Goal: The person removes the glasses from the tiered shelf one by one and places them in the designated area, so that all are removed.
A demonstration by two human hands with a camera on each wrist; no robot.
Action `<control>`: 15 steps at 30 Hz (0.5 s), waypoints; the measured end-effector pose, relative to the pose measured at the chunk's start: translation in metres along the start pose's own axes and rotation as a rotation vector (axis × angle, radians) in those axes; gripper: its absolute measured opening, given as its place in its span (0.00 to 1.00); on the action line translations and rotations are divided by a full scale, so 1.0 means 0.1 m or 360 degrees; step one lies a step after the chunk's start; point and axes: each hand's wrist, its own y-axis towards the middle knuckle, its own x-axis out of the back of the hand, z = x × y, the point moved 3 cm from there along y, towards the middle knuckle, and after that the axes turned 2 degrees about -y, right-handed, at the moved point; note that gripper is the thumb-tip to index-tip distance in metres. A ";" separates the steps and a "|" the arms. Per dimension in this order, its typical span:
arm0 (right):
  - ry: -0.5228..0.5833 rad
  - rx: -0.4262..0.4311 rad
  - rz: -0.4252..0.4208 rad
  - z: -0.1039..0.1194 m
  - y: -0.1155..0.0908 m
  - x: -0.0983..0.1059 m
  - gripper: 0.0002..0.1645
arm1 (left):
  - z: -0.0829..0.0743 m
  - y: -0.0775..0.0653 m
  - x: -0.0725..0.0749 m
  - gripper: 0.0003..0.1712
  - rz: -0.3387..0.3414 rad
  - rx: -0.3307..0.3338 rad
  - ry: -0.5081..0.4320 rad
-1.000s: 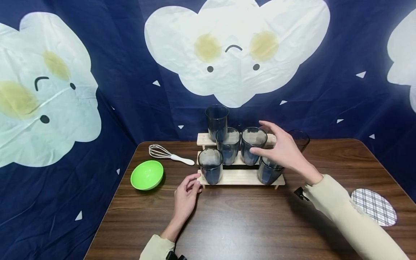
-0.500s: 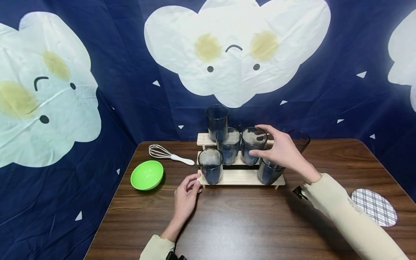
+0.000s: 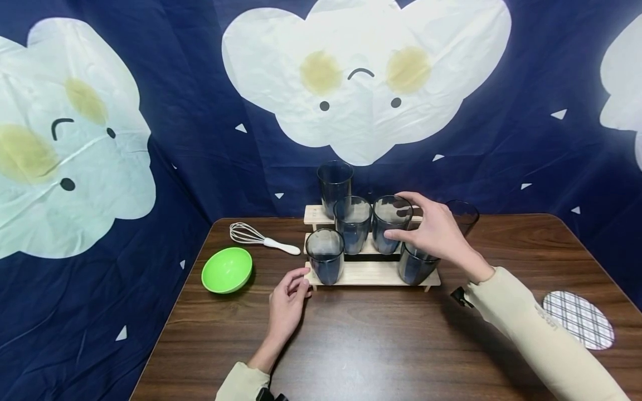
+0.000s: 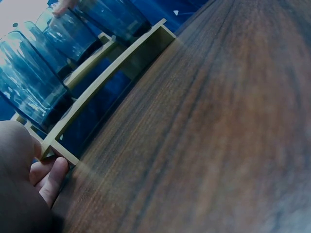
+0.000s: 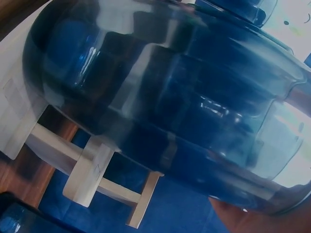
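My left hand [image 3: 286, 306] grips the left end of a light wooden tiered rack [image 3: 371, 274], thumb above and fingers curled at the edge. On the rack stand several dark, clear drinking glasses. My right hand [image 3: 437, 229] holds the right glass [image 3: 385, 216] of the middle tier, thumb in front and fingers at its far rim. That glass stands upright beside another glass [image 3: 353, 223]. Below the right hand, a front-tier glass [image 3: 415, 270] is partly covered. At the front left is another glass [image 3: 325, 259], and one more glass [image 3: 334, 186] is on the top tier.
A green bowl [image 3: 227, 270] and a white whisk [image 3: 266, 240] lie left of the rack. Behind the right hand another glass [image 3: 462, 214] is partly hidden. A checked oval pad [image 3: 578, 320] lies at the right. A dark blue curtain [image 3: 190, 139] hangs behind the table.
My right hand has come in slightly left and down, and its fingers have closed around the middle-tier glass. The left hand and the rack have stayed in place.
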 end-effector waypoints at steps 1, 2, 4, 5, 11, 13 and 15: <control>-0.0002 0.0003 -0.0006 0.00 0.00 0.00 0.53 | 0.01 0.00 0.00 0.12 0.0001 -0.0023 0.0002; -0.0003 0.0007 -0.0012 0.00 0.00 0.00 0.53 | 0.01 -0.01 0.01 0.12 0.0003 -0.0049 0.0004; -0.0002 0.0014 -0.0023 0.01 -0.01 -0.01 0.53 | 0.03 -0.01 0.01 0.11 0.0002 -0.0110 0.0018; 0.0003 0.0015 -0.0030 0.01 -0.01 0.00 0.53 | 0.03 -0.01 0.01 0.11 0.0003 -0.0122 0.0018; 0.0004 0.0026 -0.0067 0.04 0.00 0.04 0.53 | -0.02 -0.01 0.01 0.12 0.0005 -0.0027 0.0017; 0.0012 0.0032 -0.0079 0.05 0.01 0.06 0.53 | -0.03 0.00 0.01 0.13 0.0003 0.0021 0.0025; 0.0025 0.0040 -0.0098 0.06 0.02 0.08 0.53 | -0.03 0.00 0.00 0.13 -0.0001 0.0041 0.0028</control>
